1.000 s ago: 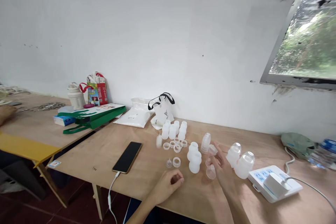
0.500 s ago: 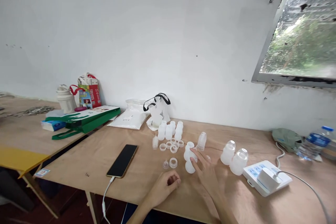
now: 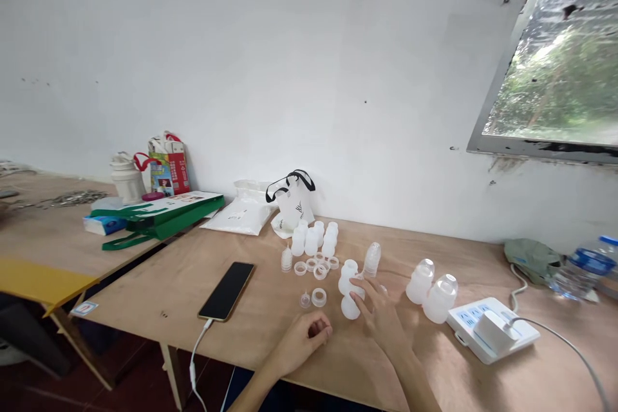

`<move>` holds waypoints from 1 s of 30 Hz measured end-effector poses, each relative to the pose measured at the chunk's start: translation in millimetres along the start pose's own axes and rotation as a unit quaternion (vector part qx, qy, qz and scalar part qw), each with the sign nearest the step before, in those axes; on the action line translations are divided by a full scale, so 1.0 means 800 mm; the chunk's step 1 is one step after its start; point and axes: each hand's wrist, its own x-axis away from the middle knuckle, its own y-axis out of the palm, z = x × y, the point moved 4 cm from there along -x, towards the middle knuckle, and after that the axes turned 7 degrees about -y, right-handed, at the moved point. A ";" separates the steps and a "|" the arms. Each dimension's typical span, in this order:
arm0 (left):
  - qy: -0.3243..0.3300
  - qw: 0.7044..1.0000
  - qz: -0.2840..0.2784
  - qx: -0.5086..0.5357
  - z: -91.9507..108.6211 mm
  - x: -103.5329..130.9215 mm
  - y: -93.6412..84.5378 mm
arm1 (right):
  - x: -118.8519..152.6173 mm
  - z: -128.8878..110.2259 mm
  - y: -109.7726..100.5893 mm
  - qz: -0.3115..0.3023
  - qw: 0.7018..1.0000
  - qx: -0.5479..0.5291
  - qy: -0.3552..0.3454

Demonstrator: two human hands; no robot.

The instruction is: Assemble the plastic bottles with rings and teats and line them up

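My right hand [image 3: 381,312] has its fingers stretched out, fingertips touching the frosted white baby bottle bodies [image 3: 348,275] in front of me. It partly hides them, so I cannot tell if it grips one. On the table to their left, my left hand [image 3: 305,338] is loosely curled, with nothing visible in it. Just beyond it lie a white screw ring [image 3: 318,297] and a clear bottle teat [image 3: 305,300]. A stack of clear caps [image 3: 371,260] stands behind my right hand. Farther back are several loose rings [image 3: 300,268], a stack of teats [image 3: 286,260] and several bottle bodies [image 3: 311,242].
Two capped bottles [image 3: 441,299] stand at right, beside a white power strip [image 3: 492,329] with a plugged-in charger. A phone [image 3: 226,291] on a cable lies at left. Behind are a white plastic package [image 3: 241,214], a drawstring bag [image 3: 294,203] and a green bag [image 3: 159,222].
The view has shifted slightly. Both hands and the bottle parts stay practically where they were.
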 end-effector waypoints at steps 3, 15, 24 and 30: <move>-0.003 1.000 0.001 -0.001 0.001 0.000 0.000 | 0.001 0.003 0.005 0.002 1.000 -0.004 -0.006; 0.002 0.999 0.037 0.019 -0.008 0.001 -0.003 | -0.001 -0.020 -0.001 -0.035 0.990 -0.129 0.043; -0.006 1.000 0.006 0.027 -0.002 0.008 -0.004 | 0.008 -0.026 0.025 -0.020 0.931 -0.328 0.161; 0.017 0.994 0.079 0.076 -0.005 0.006 -0.010 | 0.006 -0.035 0.016 -0.068 0.925 -0.349 0.135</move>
